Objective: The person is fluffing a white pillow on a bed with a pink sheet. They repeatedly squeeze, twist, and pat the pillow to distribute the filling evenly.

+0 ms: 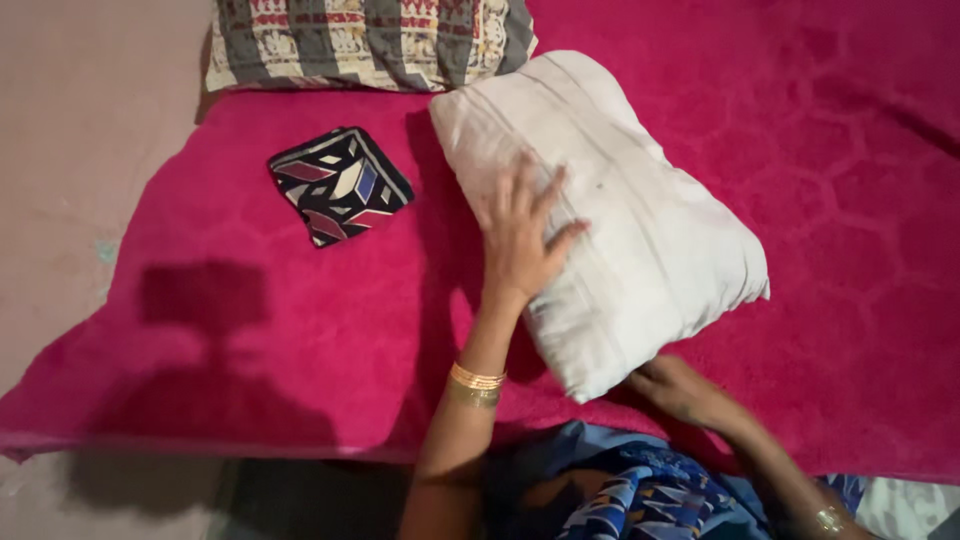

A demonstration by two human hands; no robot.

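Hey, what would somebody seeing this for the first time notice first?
Most striking is the white pillow lying at the middle of the bright pink blanket, with the left hand flat on top and the right hand at its near corner. To its left lies a small folded patterned cloth. A striped patterned pillow sits at the far edge.
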